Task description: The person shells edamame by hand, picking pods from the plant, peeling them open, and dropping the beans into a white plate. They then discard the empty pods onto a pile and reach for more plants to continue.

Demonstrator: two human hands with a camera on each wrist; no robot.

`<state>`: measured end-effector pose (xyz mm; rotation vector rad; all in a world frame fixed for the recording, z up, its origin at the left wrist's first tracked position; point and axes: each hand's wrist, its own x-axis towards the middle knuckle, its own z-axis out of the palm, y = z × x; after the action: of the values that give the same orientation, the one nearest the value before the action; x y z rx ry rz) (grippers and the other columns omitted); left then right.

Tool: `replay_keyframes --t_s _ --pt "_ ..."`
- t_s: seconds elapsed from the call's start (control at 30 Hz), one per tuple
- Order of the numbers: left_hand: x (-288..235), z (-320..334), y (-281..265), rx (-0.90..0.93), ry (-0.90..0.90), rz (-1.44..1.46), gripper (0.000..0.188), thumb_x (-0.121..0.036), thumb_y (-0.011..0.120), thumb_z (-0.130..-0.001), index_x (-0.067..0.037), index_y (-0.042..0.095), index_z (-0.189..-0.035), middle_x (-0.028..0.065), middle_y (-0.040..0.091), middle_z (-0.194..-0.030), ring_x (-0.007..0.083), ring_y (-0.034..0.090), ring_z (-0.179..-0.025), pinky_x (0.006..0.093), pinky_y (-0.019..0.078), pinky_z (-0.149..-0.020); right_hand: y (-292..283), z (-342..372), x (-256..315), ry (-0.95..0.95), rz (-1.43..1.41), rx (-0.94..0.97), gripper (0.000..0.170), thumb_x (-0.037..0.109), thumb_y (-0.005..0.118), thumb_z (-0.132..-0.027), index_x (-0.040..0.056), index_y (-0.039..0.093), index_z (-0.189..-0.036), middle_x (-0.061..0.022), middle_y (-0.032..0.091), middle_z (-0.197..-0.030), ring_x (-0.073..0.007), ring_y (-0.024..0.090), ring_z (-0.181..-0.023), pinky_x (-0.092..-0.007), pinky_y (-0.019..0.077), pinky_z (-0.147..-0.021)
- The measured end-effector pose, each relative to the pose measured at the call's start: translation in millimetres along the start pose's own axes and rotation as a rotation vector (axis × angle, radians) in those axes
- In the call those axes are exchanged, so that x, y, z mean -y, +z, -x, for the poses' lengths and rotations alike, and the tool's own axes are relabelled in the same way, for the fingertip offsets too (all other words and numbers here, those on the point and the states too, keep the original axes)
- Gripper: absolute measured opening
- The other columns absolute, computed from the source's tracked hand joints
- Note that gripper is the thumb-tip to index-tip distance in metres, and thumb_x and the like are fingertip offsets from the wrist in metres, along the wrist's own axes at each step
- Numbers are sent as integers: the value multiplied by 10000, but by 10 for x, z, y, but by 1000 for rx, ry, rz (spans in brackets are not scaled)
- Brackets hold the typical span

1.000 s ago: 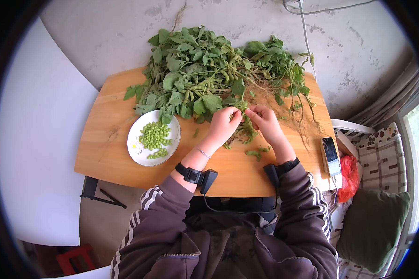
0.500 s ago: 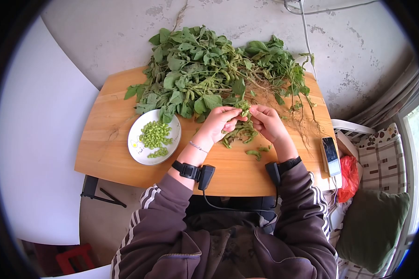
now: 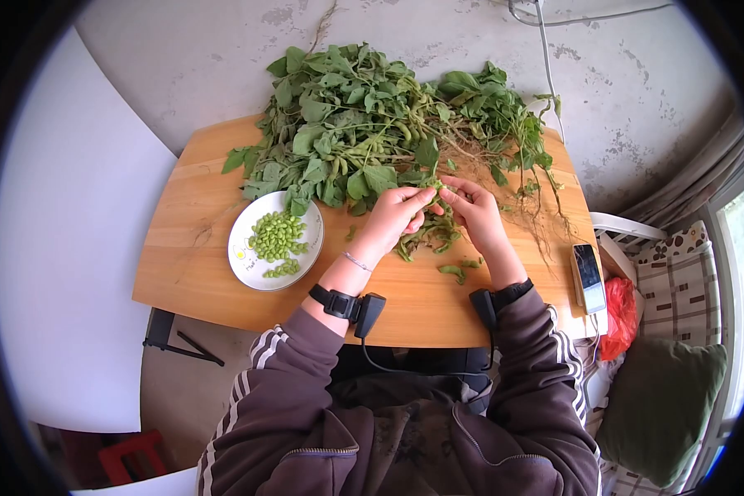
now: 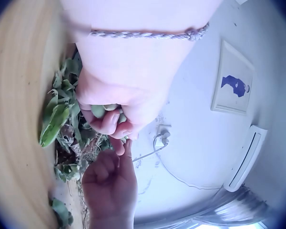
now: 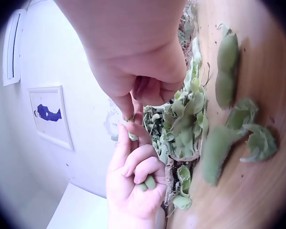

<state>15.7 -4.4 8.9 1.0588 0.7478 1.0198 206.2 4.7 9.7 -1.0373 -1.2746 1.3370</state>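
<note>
Above a heap of pods and husks, the two hands meet fingertip to fingertip. Between them is a small green pod, pinched by thumb and fingers of the left hand and of the right hand. Green beans are held under the curled lower fingers of the left hand; they show too in the left wrist view as green beans in the palm. To the left, a white plate holds many shelled green beans.
Leafy bean plants with roots cover the back of the wooden table. A few loose pods lie near the right forearm. A phone rests at the right edge, beside a red bag and a green cushion.
The hands came slightly apart around a pod half a second ago and are closer together now. The fingers of the right hand have shifted over the pod; plants and plate look unchanged.
</note>
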Motion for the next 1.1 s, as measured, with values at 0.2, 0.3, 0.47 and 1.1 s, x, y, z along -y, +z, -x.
replay_keyframes --t_s 0.2,0.3,0.47,1.1 --pt "62 -23 -18 -15 18 15 312 -295 605 -1017 10 668 -1039 67 658 -904 29 413 -540 196 300 -478 -20 -11 -37 -292 469 -101 414 149 807 -850 56 685 -1234 88 332 -692 -47 302 -594 -239 254 -527" --pt "77 -33 -27 -17 29 -3 313 -299 599 -1021 8 657 -1025 51 633 -887 34 410 -542 201 296 -479 25 -5 -44 -421 592 -153 342 160 822 -825 67 728 -1140 58 353 -674 -68 323 -580 -253 299 -525" --pt "97 -44 -8 -31 10 -23 326 -312 591 -1025 8 646 -1001 27 602 -839 39 406 -545 202 297 -482 117 34 -5 -675 761 -237 213 160 823 -784 75 758 -968 -39 546 -702 -160 499 -557 -301 440 -536" --pt "158 -89 27 -195 45 -128 424 -321 593 -1020 -24 564 -718 -41 473 -565 36 396 -462 216 299 -423 -117 -84 -74 147 -678 -6 140 152 458 -944 50 541 -896 -8 457 -710 -105 375 -551 -256 290 -470"
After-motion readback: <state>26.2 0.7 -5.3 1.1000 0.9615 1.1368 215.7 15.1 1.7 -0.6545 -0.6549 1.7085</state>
